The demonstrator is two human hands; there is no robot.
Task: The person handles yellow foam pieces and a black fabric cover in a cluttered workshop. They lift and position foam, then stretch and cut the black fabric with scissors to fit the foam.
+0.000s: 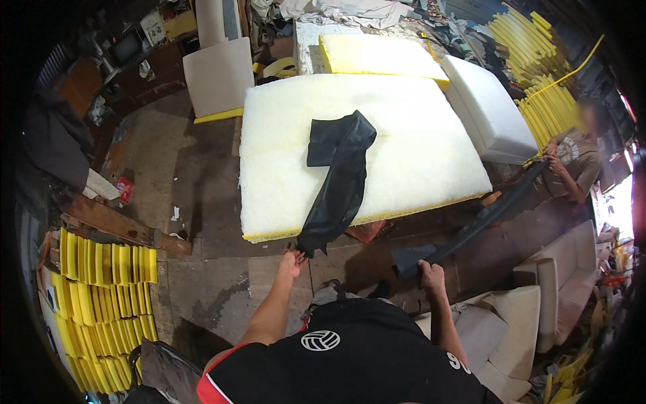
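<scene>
My left hand (292,262) is closed on the near end of a black fabric strip (338,192). That strip lies folded over a large foam slab (417,145) with white padding on top and a yellow edge. To the right, my right hand (432,275) grips one end of a second dark fabric strip (478,225). It stretches up and right, off the floor, to a co-worker's hands (553,160), which hold its other end. A loose flap of this strip hangs beside my right hand.
Stacked yellow foam strips (108,296) stand at the left. Beyond the slab are another padded foam piece (377,54) and a pale cushion block (494,111). Beige sofa seats (515,330) sit at the lower right. A wooden beam (128,225) lies on the left floor.
</scene>
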